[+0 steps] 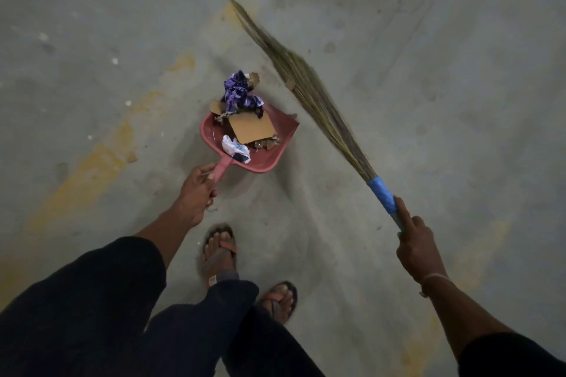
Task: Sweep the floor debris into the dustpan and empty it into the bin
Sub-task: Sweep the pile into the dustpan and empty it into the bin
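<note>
The left hand has its fingers curled tight around the handle of the pink dustpan, which sits in the middle of the view. Inside lie a flat cardboard piece, a crumpled white paper with blurry blue print that cannot be read, and a purple wrapper at the pan's 12 o'clock edge. The right hand, at 4 o'clock, wraps its fingers around the broom by its blue-taped handle. The bristles point to 11 o'clock over the grey floor.

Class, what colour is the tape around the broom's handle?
Blue tape, best seen in the head view.
</note>
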